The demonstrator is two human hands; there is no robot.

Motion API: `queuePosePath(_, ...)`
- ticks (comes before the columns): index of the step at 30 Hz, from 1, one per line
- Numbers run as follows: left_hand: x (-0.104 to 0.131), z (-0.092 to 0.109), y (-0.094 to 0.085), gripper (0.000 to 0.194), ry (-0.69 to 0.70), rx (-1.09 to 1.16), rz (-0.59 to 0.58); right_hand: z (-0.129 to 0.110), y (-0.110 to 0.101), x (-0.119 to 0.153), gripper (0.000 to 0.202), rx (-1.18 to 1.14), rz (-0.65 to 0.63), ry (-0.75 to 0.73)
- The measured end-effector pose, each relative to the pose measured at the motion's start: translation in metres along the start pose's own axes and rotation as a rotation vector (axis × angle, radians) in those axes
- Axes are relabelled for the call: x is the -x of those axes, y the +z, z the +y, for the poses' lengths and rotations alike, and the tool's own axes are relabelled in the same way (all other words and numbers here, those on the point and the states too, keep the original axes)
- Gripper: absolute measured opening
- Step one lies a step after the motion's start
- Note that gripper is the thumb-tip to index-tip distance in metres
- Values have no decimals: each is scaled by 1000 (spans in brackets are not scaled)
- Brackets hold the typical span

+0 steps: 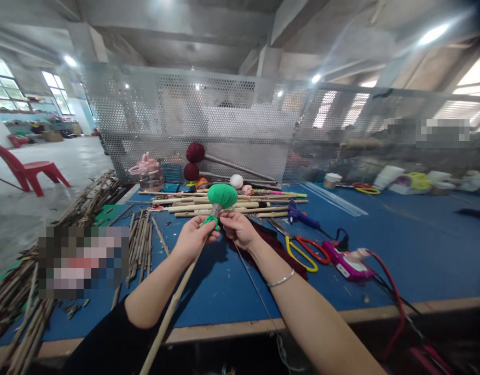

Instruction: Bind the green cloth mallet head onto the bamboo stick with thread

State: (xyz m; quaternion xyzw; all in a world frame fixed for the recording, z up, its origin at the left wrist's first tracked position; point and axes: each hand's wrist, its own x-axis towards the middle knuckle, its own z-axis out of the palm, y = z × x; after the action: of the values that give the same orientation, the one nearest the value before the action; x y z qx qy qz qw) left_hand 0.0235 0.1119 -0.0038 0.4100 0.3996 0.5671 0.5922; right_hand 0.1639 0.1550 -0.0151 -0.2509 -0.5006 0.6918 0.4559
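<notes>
In front of me is a mallet-like stick with a rounded green cloth head (223, 197), held upright and tilted over the table. Grey wrapping (215, 210) circles the neck under the head, and green cloth ends bunch below it. My left hand (195, 237) is closed around the neck and the top of the wooden stick (170, 311), which slants down toward me. My right hand (238, 228) pinches at the neck's right side; a thin wire or cord (253, 281) runs down from it past the table edge. Dark red cloth (279, 245) lies beneath my right forearm.
Scissors with yellow and red handles (308, 252), a blue glue gun (302, 216) and a purple power strip (348, 262) lie to the right. Wooden sticks (140, 242) cover the left. Dark red ball-headed sticks (195, 152) rest before the perforated metal screen (232, 114).
</notes>
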Motion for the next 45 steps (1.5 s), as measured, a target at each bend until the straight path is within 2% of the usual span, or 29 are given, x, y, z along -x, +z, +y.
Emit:
queuePosePath(4, 2, 3, 2, 25, -72, 161, -43, -4, 5, 2, 30, -5, 13, 8)
queuePosePath(9, 3, 4, -1, 9, -184, 297, -102, -3, 7, 2, 32, -34, -57, 48)
queuePosePath(13, 1, 2, -7, 9, -364, 283, -155, 2, -1, 1, 30, -57, -65, 123)
queuePosePath(15, 1, 1, -7, 15, -396, 211, -169, 5, -5, 0, 30, -52, -39, 139)
queuePosePath(18, 3, -1, -3, 36, -322, 29, -104, 7, -5, -2, 33, -30, 13, 143)
queuePosePath(20, 4, -4, 0, 46, -171, -154, 3, 7, -3, -2, 37, -15, 40, 159)
queuePosePath(23, 6, -8, 1, 42, 104, -464, 119, 7, 0, -3, 36, 25, 49, 165)
queuePosePath(25, 6, -9, 1, 31, 172, -569, 136, 6, 0, -3, 33, 55, 46, 145)
queuePosePath(27, 6, -7, 0, 26, 166, -574, 141, 5, -1, -2, 31, 64, 35, 135)
queuePosePath(33, 5, 0, 0, 28, 149, -504, 158, 0, -2, 1, 26, 64, 97, 95)
queuePosePath(40, 5, -1, -1, 31, 164, -472, 175, 1, 3, 1, 26, 59, 95, 83)
queuePosePath(45, 3, -2, -3, 33, 127, -384, 118, 1, 5, 1, 29, 68, 104, 88)
